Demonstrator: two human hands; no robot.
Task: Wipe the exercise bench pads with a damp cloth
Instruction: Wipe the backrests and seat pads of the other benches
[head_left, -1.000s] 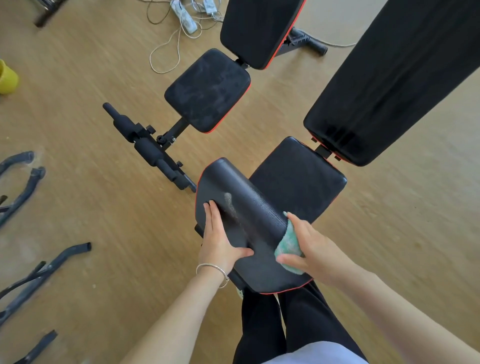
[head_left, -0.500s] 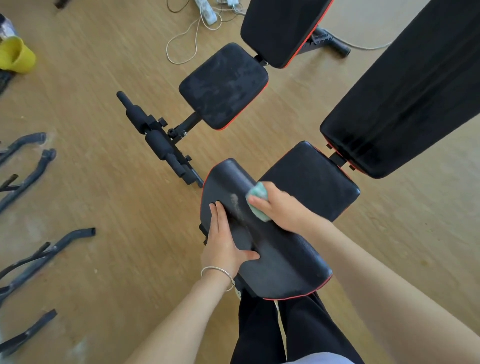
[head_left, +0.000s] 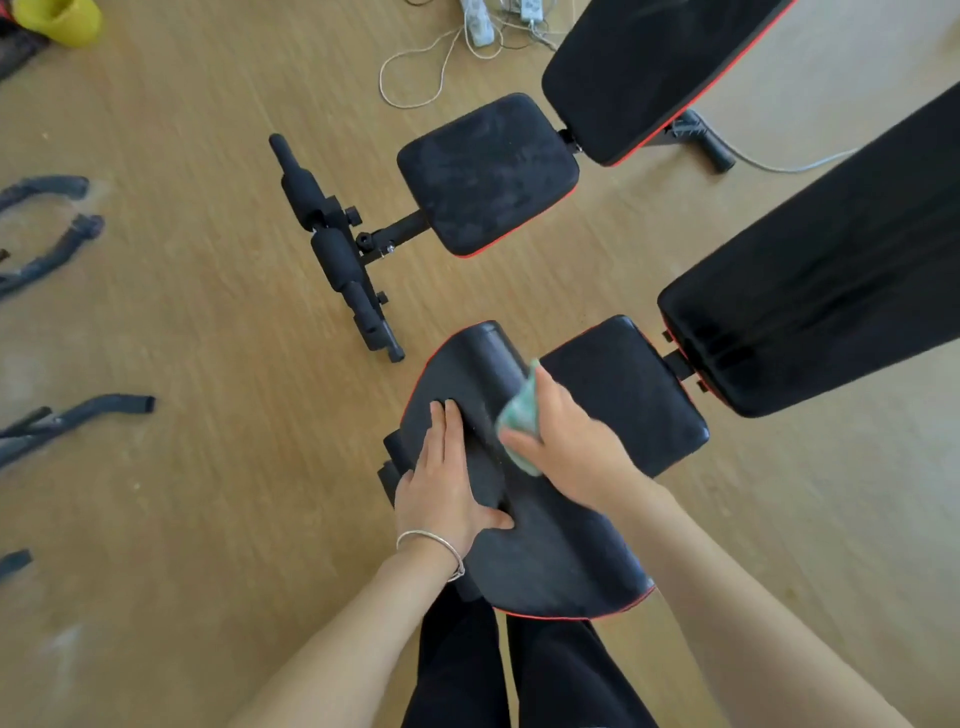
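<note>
Both arms stretched forward.
Left hand flat, fingers straight; blurred right hand apparently curled round crumpled green cloth.

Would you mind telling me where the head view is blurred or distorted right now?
Head view: the right hand and green cloth are motion-blurred; the left hand on the curved pad looks sharper; wide-angle distortion stretches the near backrest toward the right edge.

No text, label or brand mark can be read anywhere.
</note>
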